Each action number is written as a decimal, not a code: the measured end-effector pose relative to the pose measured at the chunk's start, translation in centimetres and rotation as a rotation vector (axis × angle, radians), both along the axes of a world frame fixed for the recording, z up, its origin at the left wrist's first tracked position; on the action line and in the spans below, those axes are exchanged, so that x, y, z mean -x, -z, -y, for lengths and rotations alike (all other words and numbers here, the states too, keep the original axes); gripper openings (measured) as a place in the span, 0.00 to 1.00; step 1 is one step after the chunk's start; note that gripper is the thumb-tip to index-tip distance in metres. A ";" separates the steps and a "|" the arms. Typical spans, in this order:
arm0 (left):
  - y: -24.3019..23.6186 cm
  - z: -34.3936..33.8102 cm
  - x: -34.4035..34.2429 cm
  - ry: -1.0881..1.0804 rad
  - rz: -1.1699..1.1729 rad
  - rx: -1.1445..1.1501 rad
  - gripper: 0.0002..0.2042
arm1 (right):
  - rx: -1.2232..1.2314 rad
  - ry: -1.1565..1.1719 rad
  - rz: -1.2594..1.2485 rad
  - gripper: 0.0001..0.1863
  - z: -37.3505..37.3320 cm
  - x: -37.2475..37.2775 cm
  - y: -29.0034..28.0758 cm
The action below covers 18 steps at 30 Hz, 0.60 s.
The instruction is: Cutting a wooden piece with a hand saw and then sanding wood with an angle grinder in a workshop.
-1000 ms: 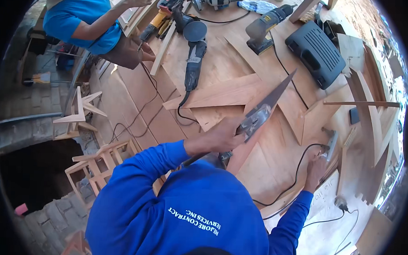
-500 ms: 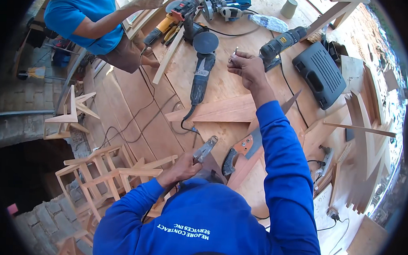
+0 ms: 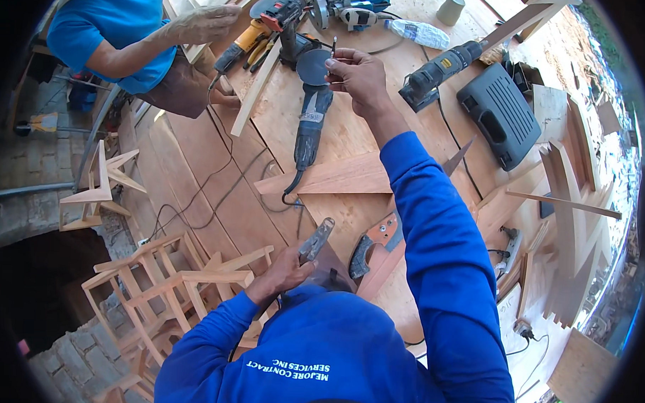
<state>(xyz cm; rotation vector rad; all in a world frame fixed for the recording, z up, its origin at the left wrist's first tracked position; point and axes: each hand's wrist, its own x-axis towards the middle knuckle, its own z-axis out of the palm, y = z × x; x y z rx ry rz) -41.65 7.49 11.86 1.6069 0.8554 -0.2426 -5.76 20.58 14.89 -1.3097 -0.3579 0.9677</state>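
My left hand is closed around a grey metal hand tool that looks like pliers, just in front of my body. Stretched far forward, my right hand pinches a small thin metal bit that points upward; most of it is covered by the fingers. That hand is beside the round disc of an angle grinder, which lies on the wooden table. A handsaw with an orange and black handle rests on boards under my right forearm.
A corded power tool and a dark plastic case lie to the right. More power tools crowd the far side. A co-worker in a blue shirt stands at far left. Wooden frames stand at left, with cords across the boards.
My right hand has moved left and farther away with the bit, toward the grinder's disc. The left hand keeps its hold, its tool tilted slightly differently. The co-worker has shifted left in view.
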 end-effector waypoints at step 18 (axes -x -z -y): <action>-0.1 -0.8 -2.4 0.085 -0.071 -0.015 0.10 | -0.096 0.097 0.500 0.10 -2.2 1.0 1.8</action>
